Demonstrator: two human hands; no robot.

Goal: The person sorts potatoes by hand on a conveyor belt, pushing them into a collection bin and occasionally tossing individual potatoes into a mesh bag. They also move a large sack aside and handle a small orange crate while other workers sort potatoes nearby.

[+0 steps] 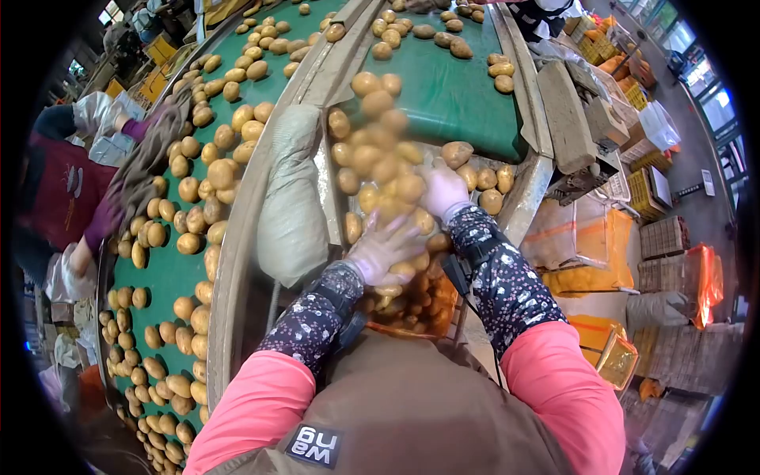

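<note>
Tumbling potatoes (378, 162), blurred, around left hand (381, 250)

Two green conveyor belts, one on the left (168, 275) and one on the right (451, 95). Potatoes (224, 172) well beyond counting, over a hundred. Two gloved hands: left hand (384, 249), right hand (443, 190). One pale sack (293, 198). One orange mesh bag (431, 305). At least one other person (55, 190).

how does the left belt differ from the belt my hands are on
The left belt has potatoes spread along its whole length; the right belt shows much bare green, with a potato heap at its near end. A co-worker's sleeve lies over the left belt; your left hand and right hand are in the right belt's potato heap. Both belts are green.
</note>
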